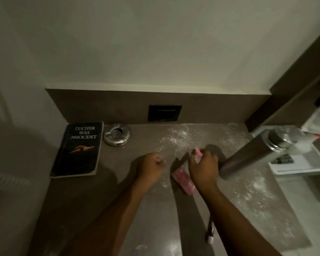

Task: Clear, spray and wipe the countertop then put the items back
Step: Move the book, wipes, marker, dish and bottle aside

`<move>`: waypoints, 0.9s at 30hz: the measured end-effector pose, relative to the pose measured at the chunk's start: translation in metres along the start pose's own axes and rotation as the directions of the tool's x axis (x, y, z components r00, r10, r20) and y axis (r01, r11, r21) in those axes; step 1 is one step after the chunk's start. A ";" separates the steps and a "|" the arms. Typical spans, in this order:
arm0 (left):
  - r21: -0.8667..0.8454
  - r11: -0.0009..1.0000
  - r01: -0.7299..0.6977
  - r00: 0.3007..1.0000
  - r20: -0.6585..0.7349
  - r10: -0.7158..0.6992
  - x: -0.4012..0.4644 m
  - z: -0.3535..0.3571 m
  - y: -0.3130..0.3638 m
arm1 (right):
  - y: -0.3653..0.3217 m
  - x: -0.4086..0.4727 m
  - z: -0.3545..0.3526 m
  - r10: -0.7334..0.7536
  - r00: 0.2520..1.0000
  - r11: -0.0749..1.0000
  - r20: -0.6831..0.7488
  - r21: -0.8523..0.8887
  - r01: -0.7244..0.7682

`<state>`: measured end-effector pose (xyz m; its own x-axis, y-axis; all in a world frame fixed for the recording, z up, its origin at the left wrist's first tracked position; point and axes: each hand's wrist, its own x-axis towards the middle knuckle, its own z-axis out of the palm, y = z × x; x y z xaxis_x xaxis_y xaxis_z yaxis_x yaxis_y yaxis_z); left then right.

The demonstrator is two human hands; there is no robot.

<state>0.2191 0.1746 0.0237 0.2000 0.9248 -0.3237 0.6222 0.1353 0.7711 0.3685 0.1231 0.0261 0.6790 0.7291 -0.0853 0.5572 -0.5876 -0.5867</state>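
— How far along is it?

— Barely started, I'd say. White powder (175, 139) covers the countertop (140, 209), and the book (77, 148), ashtray (116, 134) and flask (255, 154) aren't cleared yet.

— The hands?

— Left hand (151, 166) is balled into a fist, right hand (203, 167) pinches a small pink thing (198, 152); a pink packet (183, 183) lies beneath.

— Room to move?

— Walls far and left, cabinet right. Near middle is free, apart from a pen (211, 231).

Glossy metal ashtray (117, 134); matt, powder-dusted countertop (140, 145).
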 end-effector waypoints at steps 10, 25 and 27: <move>0.127 0.992 -0.002 0.989 0.147 -0.017 -0.001 0.060 0.027 | 0.047 -0.009 0.002 0.217 0.953 0.959 0.211 0.136 -0.249; -0.254 0.952 0.171 0.805 -0.522 -0.284 0.013 -0.119 -0.061 | -0.164 -0.043 0.114 -0.296 0.830 0.905 0.473 0.417 0.085; -0.300 0.926 0.230 0.765 -0.533 -0.362 0.019 -0.140 -0.076 | -0.189 -0.050 0.139 -0.306 0.790 0.910 0.531 0.407 0.078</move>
<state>0.0700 0.2313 0.0357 -0.4756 0.8478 -0.2348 0.3953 0.4444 0.8039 0.1631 0.2462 0.0294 0.1123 0.9422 -0.3156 0.3656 -0.3345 -0.8686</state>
